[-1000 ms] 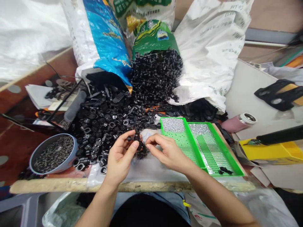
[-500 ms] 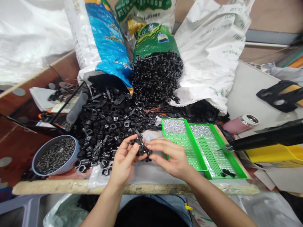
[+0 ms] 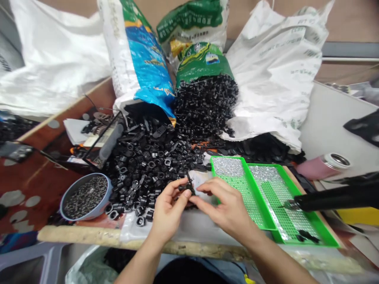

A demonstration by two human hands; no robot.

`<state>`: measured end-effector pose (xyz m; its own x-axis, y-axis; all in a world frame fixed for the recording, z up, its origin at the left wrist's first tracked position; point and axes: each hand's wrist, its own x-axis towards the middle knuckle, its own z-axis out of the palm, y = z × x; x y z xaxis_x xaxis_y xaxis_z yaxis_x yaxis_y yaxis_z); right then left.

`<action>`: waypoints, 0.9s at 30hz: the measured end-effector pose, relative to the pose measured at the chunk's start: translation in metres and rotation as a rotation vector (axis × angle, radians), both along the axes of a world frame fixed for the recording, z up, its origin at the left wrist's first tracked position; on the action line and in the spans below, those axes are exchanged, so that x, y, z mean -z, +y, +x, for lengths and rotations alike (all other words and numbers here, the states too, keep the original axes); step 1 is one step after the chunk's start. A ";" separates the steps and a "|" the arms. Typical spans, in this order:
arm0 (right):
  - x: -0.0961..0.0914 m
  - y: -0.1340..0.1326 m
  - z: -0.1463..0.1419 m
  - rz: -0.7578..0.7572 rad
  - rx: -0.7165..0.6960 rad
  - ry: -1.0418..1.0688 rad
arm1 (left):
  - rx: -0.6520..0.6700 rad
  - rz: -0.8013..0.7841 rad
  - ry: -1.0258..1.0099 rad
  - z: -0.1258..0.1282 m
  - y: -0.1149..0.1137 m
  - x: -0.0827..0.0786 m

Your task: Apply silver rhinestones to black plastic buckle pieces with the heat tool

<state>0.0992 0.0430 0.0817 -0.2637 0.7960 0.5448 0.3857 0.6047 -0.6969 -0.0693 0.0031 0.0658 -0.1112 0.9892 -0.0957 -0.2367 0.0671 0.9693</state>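
Observation:
Both my hands meet over the front of a heap of black moulded plastic parts. My left hand and my right hand pinch a small black plastic part between their fingertips. Its full shape is partly hidden by my fingers. To the right of my right hand lie two green perforated trays with silvery granules at their far ends. A few black parts rest in the nearer corner of the right tray.
A black-handled tool reaches in from the right over the right tray. Behind the heap stand open printed sacks spilling black parts. A blue-grey bowl holds dark granules. A pink flask and a yellow box sit to the right.
The whole view has shifted, so everything sits further right. The black-handled tool has come in from the right over the tray. My hands now pinch a smaller-looking black part.

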 end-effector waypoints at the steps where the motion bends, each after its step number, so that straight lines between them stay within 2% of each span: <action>1: 0.003 -0.001 0.001 -0.056 -0.018 -0.031 | 0.021 0.011 0.054 -0.001 0.002 -0.001; 4: 0.015 0.001 0.007 -0.222 0.013 -0.038 | 0.215 0.076 0.265 -0.013 0.023 -0.010; 6: 0.022 0.004 0.012 -0.274 0.076 0.008 | 0.242 0.180 0.594 -0.029 0.055 -0.020; 8: 0.028 0.005 0.017 -0.277 0.117 0.074 | -0.027 0.232 1.174 -0.049 0.097 -0.030; 10: 0.031 0.005 0.020 -0.276 0.115 0.136 | -0.151 0.174 1.323 -0.068 0.142 -0.036; 12: 0.032 0.003 0.022 -0.287 0.088 0.161 | -0.186 0.106 1.413 -0.082 0.179 -0.038; 15: 0.033 0.002 0.024 -0.274 0.058 0.161 | -0.184 0.049 1.508 -0.093 0.208 -0.039; 17: 0.032 0.004 0.026 -0.247 0.067 0.171 | -0.178 0.055 1.548 -0.094 0.210 -0.043; 20: 0.027 0.012 0.028 -0.229 0.110 0.213 | -0.179 0.134 1.576 -0.083 0.189 -0.050; 22: 0.019 0.019 0.026 -0.227 0.076 0.254 | -0.153 0.230 1.572 -0.066 0.162 -0.052; 24: 0.009 0.025 0.021 -0.228 -0.027 0.268 | -0.048 0.355 1.537 -0.045 0.127 -0.047; 26: 0.001 0.030 0.016 -0.227 -0.121 0.229 | 0.088 0.556 1.354 -0.026 0.093 -0.039; 27: -0.001 0.032 0.014 -0.222 -0.137 0.198 | 0.109 0.596 1.257 -0.019 0.077 -0.035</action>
